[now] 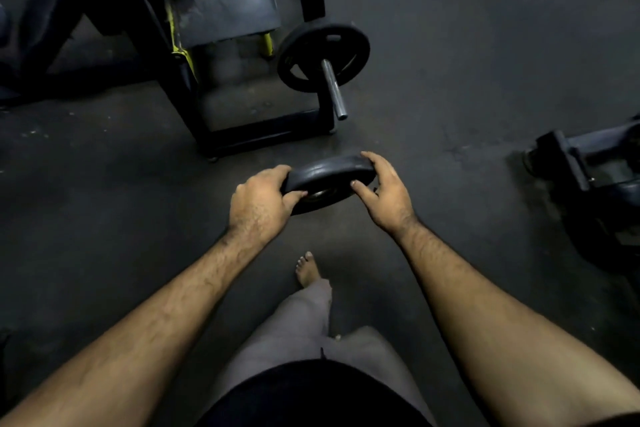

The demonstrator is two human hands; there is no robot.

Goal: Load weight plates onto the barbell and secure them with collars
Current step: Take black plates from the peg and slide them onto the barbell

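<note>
The left hand (258,203) and right hand (384,191) grip opposite edges of a small plate (329,177), fingers wrapped over its rim, held tilted above the floor. The bar end (334,90) lies ahead, pointing toward the person; one plate (311,45) is loaded. No legible markings.

Both bare forearms extend forward from the lower frame edge, converging toward centre. The left hand (258,203) is closed over the nine o'clock rim of a round black rubber-coated weight plate (327,180), thumb across its near face. The right hand (384,191) clasps the three o'clock rim, fingers curled over the top edge, thumb pointing inward. One bare foot (306,269) is planted below, at six o'clock.
</note>
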